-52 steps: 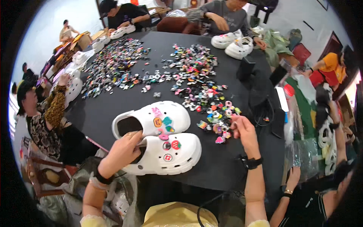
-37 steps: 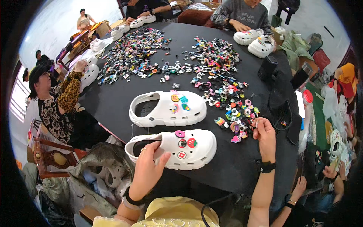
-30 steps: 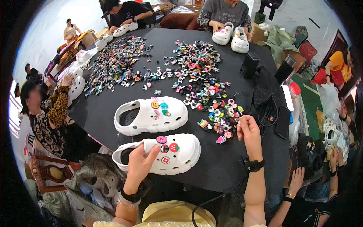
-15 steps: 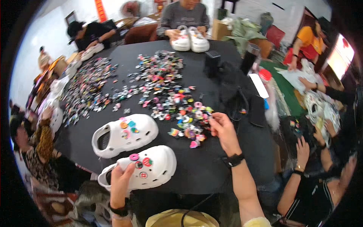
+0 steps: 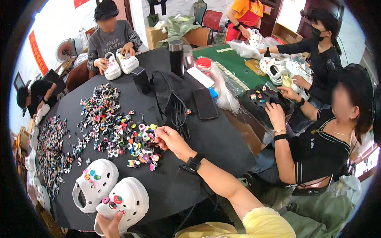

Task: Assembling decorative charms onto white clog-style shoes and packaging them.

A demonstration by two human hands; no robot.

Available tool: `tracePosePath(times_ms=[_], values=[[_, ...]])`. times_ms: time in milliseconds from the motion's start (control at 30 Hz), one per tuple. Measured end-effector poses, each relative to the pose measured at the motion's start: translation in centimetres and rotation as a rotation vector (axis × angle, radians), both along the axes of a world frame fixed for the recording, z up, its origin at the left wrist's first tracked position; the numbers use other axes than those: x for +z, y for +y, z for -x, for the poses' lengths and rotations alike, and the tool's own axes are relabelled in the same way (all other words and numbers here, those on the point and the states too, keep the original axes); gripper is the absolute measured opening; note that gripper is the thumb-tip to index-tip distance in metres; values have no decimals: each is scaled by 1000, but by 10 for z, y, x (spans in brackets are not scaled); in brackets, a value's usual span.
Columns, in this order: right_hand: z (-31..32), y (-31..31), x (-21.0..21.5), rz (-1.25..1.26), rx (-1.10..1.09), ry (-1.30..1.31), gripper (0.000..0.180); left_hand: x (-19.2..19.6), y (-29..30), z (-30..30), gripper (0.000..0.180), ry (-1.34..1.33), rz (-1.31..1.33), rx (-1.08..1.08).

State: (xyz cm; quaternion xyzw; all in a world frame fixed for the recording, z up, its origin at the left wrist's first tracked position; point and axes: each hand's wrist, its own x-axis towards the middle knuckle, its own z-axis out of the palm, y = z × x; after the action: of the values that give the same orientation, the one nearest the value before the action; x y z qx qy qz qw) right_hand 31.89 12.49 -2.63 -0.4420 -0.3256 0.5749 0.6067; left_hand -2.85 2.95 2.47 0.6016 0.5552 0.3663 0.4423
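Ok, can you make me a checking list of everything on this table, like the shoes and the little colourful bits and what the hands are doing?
Surface: round black table, mostly covered.
Job's things: two white clogs near the front edge, both with charms on top; loose pile of colourful charms beside them.
Clutter: more charm heaps at the left, dark flask, black box, phone, red-lidded jar.
Grippers: left hand grips the nearer clog; right hand reaches into the charm pile, whether it pinches one cannot be told.
Cables: black cords lie mid-table.
Surroundings: other people sit around with more clogs; green table on the right.
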Motion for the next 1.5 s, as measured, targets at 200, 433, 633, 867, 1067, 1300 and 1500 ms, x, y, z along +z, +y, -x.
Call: tracePosePath(times_ms=[200,433,633,867,1067,1300,1500], values=[[2,1,6,-29,-24,-37,28,-56,-2,-9,63,82,-361,155],[1,4,6,-49,-23,-36,29,-43,-28,-41,37,408,-239,-64],[6,1,6,-21,39,25,24,-50,-54,-24,47,-178,114,362],[3,0,9,2,-29,-71,26,17,-47,-74,29,-274,-9,239],[0,-1,4,-42,-13,-44,27,24,-53,-77,27,-303,2,215],[8,3,2,-110,-30,-35,23,30,-45,-75,26,-194,1,200],[-6,-4,19,-13,-80,-184,28,32,-49,-82,31,-519,135,261]])
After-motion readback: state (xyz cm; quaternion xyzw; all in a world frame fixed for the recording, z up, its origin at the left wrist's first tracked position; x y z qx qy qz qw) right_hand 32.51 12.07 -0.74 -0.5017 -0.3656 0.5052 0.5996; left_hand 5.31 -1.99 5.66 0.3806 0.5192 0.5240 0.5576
